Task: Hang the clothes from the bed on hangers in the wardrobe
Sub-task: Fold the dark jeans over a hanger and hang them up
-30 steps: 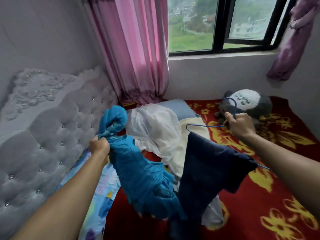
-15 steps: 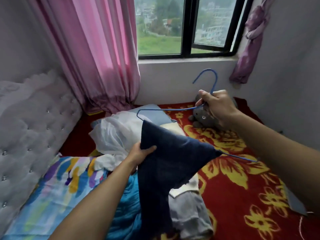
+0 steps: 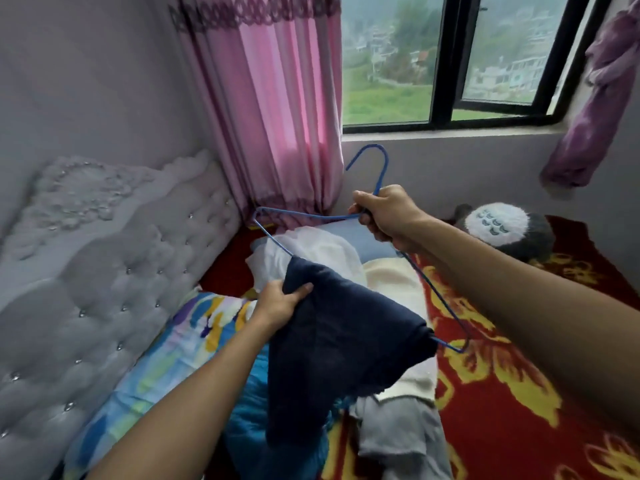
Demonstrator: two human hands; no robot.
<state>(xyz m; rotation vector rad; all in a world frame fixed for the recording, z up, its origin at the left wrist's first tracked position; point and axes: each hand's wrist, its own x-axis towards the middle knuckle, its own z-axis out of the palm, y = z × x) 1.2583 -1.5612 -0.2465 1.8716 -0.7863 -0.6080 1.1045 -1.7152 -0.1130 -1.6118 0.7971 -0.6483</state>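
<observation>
Over the bed (image 3: pixel 502 393), the hanger (image 3: pixel 382 172) is being gripped at its neck by the right hand (image 3: pixel 384 216); the garment (image 3: pixel 339 341), draped on its bar, is being pinched by the left hand (image 3: pixel 277 303), probably for centring.

I have a single view: a wide-angle camera on the person's head, looking forward and down along the bed (image 3: pixel 519 393) toward the window (image 3: pixel 446 64) in the far wall. The left hand (image 3: pixel 280 306) and right hand (image 3: pixel 388 216) sit close under the lens, and the headboard (image 3: pixel 104 289) runs down the left.
</observation>
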